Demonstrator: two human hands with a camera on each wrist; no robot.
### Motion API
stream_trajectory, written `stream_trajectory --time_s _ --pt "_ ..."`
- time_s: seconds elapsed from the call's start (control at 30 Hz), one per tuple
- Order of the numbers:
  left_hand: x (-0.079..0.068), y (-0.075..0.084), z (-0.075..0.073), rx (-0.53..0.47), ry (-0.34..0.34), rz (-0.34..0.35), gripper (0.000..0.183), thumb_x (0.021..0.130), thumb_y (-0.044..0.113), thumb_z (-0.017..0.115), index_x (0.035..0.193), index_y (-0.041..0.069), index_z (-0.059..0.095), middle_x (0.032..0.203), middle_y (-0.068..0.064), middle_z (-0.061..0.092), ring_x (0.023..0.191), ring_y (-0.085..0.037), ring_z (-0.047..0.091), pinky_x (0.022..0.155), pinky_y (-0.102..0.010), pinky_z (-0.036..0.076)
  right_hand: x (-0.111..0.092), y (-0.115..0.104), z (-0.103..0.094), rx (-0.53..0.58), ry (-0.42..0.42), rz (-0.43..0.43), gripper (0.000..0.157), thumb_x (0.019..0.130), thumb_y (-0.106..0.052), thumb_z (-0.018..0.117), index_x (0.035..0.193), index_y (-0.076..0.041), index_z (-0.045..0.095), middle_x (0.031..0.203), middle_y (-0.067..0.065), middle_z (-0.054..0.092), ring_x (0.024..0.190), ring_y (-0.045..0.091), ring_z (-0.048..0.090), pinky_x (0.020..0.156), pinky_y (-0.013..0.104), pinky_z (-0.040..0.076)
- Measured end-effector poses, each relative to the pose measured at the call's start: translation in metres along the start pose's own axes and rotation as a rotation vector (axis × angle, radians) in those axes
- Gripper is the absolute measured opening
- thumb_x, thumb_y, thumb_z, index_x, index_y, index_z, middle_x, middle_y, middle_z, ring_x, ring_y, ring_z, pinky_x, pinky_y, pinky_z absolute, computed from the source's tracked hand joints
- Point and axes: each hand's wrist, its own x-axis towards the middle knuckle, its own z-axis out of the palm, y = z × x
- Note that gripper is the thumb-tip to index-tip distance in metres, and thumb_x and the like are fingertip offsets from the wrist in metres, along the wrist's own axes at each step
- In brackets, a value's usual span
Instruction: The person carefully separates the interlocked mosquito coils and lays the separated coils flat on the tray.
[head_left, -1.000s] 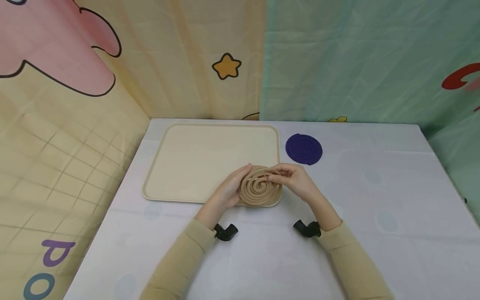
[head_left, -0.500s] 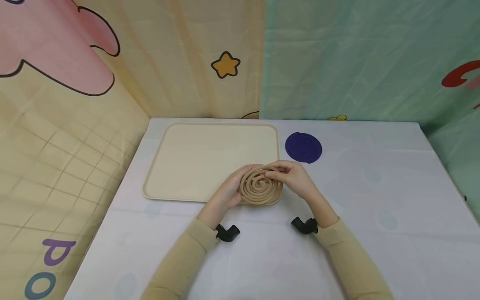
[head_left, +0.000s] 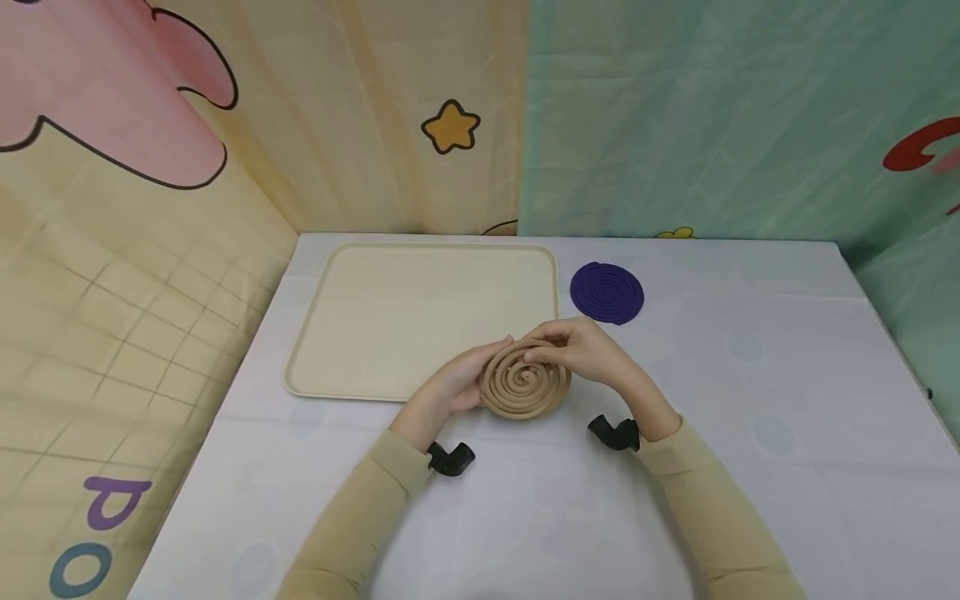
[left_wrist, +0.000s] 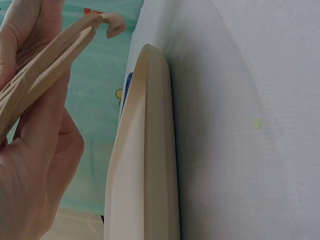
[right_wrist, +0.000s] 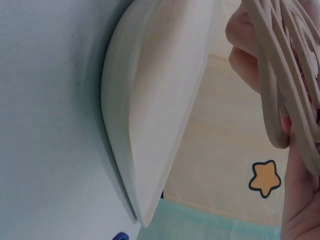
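A beige spiral coil (head_left: 527, 392), wound from a thick soft-looking strand, is held up over the tray's near right corner in the head view. My left hand (head_left: 454, 385) grips its left edge, with fingers behind it. From the upper right, my right hand (head_left: 588, 354) pinches the outer turns between thumb and fingers. Seen from the left wrist, the coil (left_wrist: 50, 62) is edge-on, and a short loose end (left_wrist: 115, 25) sticks out past it. In the right wrist view the turns (right_wrist: 285, 95) stand apart, with gaps between them.
A cream rectangular tray (head_left: 420, 317) lies on the white-covered table (head_left: 750, 433), its raised rim (left_wrist: 160, 150) below the hands. Beside its right edge lies a flat purple spiral disc (head_left: 607, 293). Patterned fabric walls (head_left: 675, 125) enclose the table's back and sides.
Both hands have shifted the coil slightly toward the body and to the right. The right thumb and fingers have moved left along its upper turns. Tray and purple disc stay put.
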Motion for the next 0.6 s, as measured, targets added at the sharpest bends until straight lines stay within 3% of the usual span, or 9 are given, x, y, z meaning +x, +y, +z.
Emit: stream_trajectory --time_s 0.13,0.27,0.37,0.43,0.6 --pt "0.001 -0.001 0.000 0.027 0.006 -0.001 0.058 0.107 0.039 0.032 0.142 -0.005 0.044 0.092 -0.002 0.071 0.080 -0.010 0.071 0.071 -0.025 0.060 0.000 -0.001 0.002 -0.010 0.021 0.009 0.018 0.088 -0.018 0.074 0.105 -0.010 0.075 0.093 0.004 0.075 0.080 0.012 0.065 0.071 0.023 0.054" --pt "0.000 -0.004 0.001 -0.029 0.081 0.041 0.056 0.107 0.040 0.031 0.146 0.000 0.042 0.117 -0.015 0.069 0.096 -0.015 0.072 0.082 -0.029 0.060 -0.002 0.001 0.006 0.032 0.144 0.043 0.035 0.088 -0.019 0.075 0.120 -0.009 0.068 0.107 0.008 0.071 0.090 0.010 0.065 0.075 0.020 0.054" --pt "-0.001 -0.006 0.002 -0.155 0.168 0.102 0.054 0.107 0.038 0.033 0.148 0.004 0.039 0.141 -0.019 0.053 0.123 -0.022 0.061 0.098 -0.030 0.053 -0.003 0.004 0.011 0.136 0.256 0.074 0.047 0.087 -0.015 0.076 0.130 -0.006 0.060 0.111 0.011 0.067 0.093 0.007 0.064 0.076 0.017 0.054" --pt "-0.002 -0.007 0.003 -0.239 0.213 0.150 0.053 0.107 0.038 0.033 0.148 0.005 0.038 0.149 -0.017 0.045 0.136 -0.025 0.049 0.106 -0.030 0.046 -0.005 0.006 0.013 0.227 0.304 0.091 0.051 0.087 -0.010 0.075 0.134 -0.003 0.055 0.110 0.009 0.065 0.092 0.005 0.063 0.076 0.015 0.053" --pt "-0.001 -0.010 0.005 -0.373 0.237 0.269 0.053 0.107 0.041 0.032 0.150 0.010 0.035 0.153 -0.011 0.039 0.145 -0.025 0.036 0.118 -0.034 0.034 -0.010 0.011 0.018 0.445 0.320 0.185 0.050 0.088 -0.003 0.071 0.133 0.004 0.052 0.099 -0.009 0.068 0.088 0.000 0.066 0.079 0.014 0.054"
